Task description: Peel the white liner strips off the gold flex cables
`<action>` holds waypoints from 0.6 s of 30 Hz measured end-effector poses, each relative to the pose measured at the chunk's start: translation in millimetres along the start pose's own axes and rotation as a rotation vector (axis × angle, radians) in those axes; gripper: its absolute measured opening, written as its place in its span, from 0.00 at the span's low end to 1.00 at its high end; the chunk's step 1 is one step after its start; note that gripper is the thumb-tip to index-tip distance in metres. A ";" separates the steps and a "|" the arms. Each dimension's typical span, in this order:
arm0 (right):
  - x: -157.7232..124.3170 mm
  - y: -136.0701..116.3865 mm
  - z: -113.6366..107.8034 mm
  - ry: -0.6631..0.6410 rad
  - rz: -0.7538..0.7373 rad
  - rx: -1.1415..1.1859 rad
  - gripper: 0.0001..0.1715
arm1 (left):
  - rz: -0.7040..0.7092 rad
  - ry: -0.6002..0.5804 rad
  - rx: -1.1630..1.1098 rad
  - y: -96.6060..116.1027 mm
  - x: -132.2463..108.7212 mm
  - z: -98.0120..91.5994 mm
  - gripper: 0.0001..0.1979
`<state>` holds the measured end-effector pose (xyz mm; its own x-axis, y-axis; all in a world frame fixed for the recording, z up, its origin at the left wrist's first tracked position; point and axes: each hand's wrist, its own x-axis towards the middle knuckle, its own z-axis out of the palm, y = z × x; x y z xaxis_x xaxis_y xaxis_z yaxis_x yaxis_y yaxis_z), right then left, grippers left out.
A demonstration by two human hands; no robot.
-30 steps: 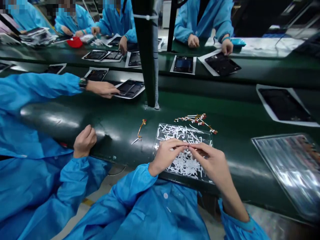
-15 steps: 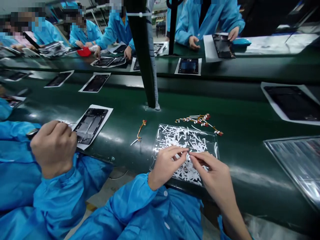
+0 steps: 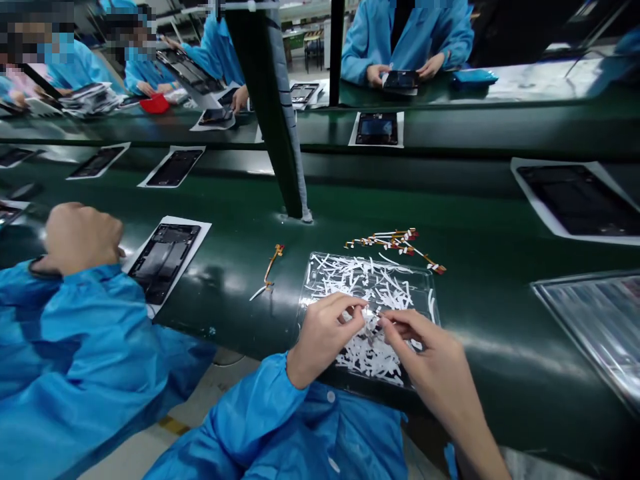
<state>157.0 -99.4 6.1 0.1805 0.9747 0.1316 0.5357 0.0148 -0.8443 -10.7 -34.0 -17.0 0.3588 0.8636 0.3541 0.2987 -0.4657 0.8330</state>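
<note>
My left hand (image 3: 324, 333) and my right hand (image 3: 425, 350) meet fingertip to fingertip over a clear plastic tray (image 3: 320, 270) full of white paper strips (image 3: 373, 287). Both hands pinch a small piece between them that I cannot make out. Just beyond the tray lies a bunch of thin flex cables with red and orange ends (image 3: 395, 241). A single orange flex cable (image 3: 269, 270) lies on the green belt to the left of the tray.
A co-worker's sleeve and fist (image 3: 80, 237) sit at my left beside a dark phone frame on white paper (image 3: 165, 257). A dark post (image 3: 273, 113) rises from the belt. More frames on paper lie along the belt; people in blue coats work opposite. A shiny tray (image 3: 595, 327) is at right.
My fingertips have drawn slightly apart over the tray. The co-worker at left pulled a phone frame on paper toward them and set it on the belt, then drew the hand back.
</note>
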 end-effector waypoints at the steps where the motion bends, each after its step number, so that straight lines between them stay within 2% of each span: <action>1: 1.2 0.9 -1.8 0.008 0.017 0.000 0.11 | -0.016 -0.007 -0.011 -0.6 -0.1 -0.2 0.09; 3: 3.5 1.5 -3.9 0.016 0.036 0.006 0.12 | -0.021 -0.012 -0.039 -1.0 -1.7 0.6 0.07; 6: 5.4 0.3 -2.0 0.008 0.037 0.022 0.11 | 0.045 0.004 -0.043 -1.4 -5.0 4.4 0.09; 18: -1.2 -0.9 11.8 -0.024 -0.065 -0.044 0.13 | 0.162 0.123 0.170 -4.6 -6.4 4.4 0.05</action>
<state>146.6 -97.9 0.6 0.1251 0.9770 0.1726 0.5819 0.0686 -0.8104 -10.5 -38.2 -24.9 0.3069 0.7872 0.5349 0.3937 -0.6167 0.6817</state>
